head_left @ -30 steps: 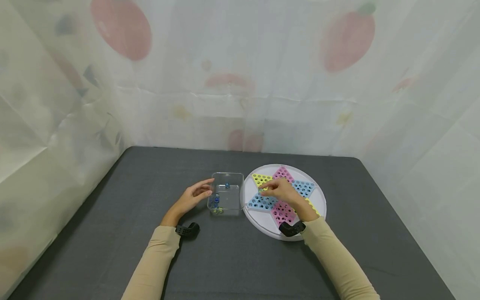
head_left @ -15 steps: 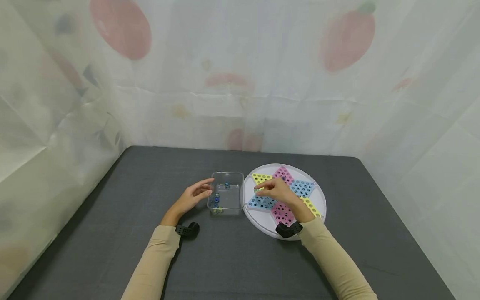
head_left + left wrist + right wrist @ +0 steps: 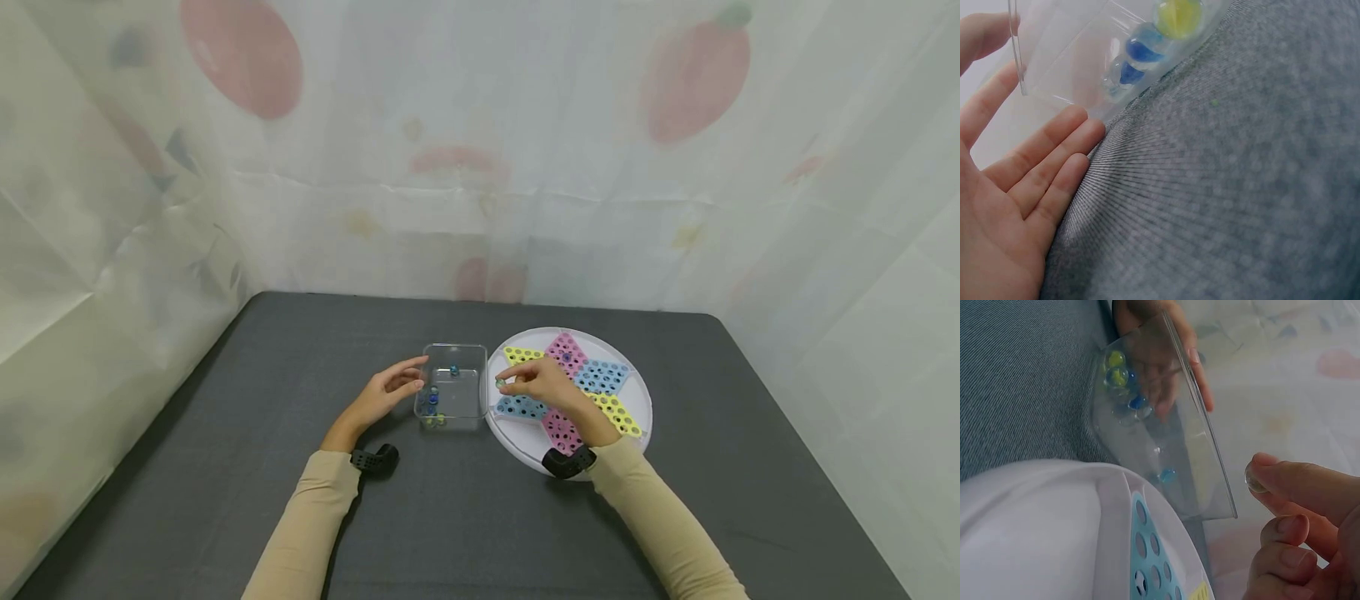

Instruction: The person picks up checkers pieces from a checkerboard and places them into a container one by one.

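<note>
Right wrist view: my right hand pinches a clear marble between thumb and fingertip, just beside the near rim of the clear box, above the round game board. My left hand rests open-fingered against the box's far wall, steadying it. I judge it best to carry the marble over the rim and let go low, so it won't bounce among the marbles inside.

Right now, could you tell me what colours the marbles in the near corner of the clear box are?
Blue and yellow marbles in the clear box, best in the left wrist view.
</note>
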